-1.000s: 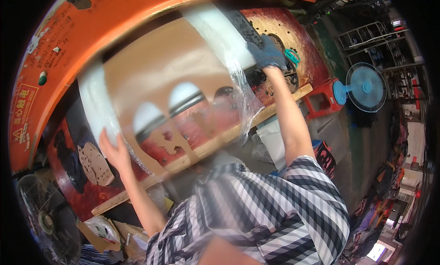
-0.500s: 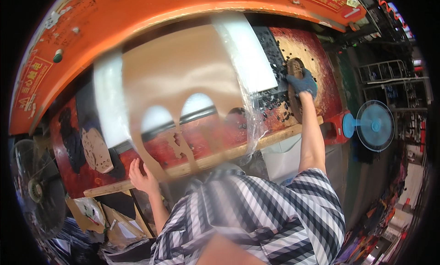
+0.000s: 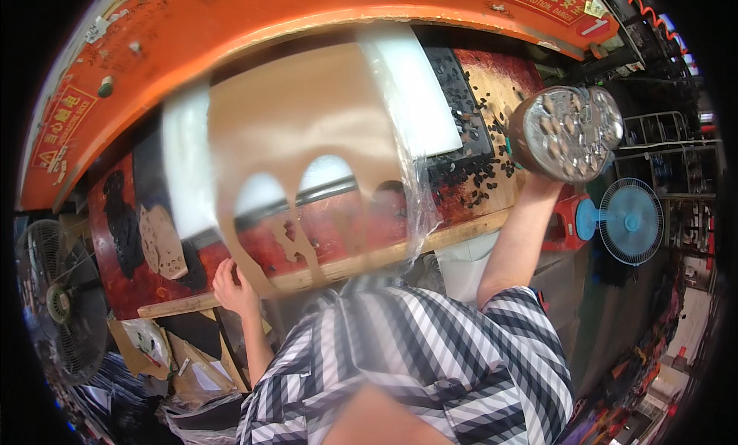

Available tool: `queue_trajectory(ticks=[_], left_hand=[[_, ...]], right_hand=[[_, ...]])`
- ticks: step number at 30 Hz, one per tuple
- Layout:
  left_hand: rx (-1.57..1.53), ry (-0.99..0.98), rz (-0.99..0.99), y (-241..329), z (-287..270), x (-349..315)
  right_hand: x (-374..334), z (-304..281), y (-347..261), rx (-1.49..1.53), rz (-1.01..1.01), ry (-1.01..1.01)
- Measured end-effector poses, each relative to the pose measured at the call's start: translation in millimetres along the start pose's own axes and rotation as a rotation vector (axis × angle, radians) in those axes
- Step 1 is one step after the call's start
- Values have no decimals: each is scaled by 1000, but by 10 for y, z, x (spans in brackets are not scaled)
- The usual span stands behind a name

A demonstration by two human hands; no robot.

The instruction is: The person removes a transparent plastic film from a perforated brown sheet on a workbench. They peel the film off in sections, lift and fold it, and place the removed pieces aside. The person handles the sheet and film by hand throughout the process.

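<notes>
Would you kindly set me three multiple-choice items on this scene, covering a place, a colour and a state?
1. Where is the round disc-shaped block?
A. raised in the right hand
B. on the floor
C. under the left hand

2. What colour is the standing fan at right?
A. blue
B. yellow
C. white

3. How is the brown cardboard sheet with two arched cutouts?
A. rolled up
B. held up, blurred
C. folded flat on the floor

Answers: A, the raised right arm ends at it; A, its cage is blue; B, its edges are smeared.
</notes>
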State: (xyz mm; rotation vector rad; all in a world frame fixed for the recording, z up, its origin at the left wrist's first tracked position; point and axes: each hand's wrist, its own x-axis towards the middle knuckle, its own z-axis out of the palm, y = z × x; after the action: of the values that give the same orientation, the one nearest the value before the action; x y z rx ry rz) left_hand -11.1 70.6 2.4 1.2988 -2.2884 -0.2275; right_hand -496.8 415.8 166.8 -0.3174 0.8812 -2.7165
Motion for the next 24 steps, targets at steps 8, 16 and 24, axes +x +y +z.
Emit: queue_trajectory(ticks=[8,16,24], left_hand=[[-8,11,3,-36,39,-11],[-319,256,71,447,-156,399],[-246,-211,647,2093,498,1104]], right_hand=[[-398,-331,1361,-164,57,272],[-446,-247,1269,21,35,73],[-819,-471,1046,-90,58,213]])
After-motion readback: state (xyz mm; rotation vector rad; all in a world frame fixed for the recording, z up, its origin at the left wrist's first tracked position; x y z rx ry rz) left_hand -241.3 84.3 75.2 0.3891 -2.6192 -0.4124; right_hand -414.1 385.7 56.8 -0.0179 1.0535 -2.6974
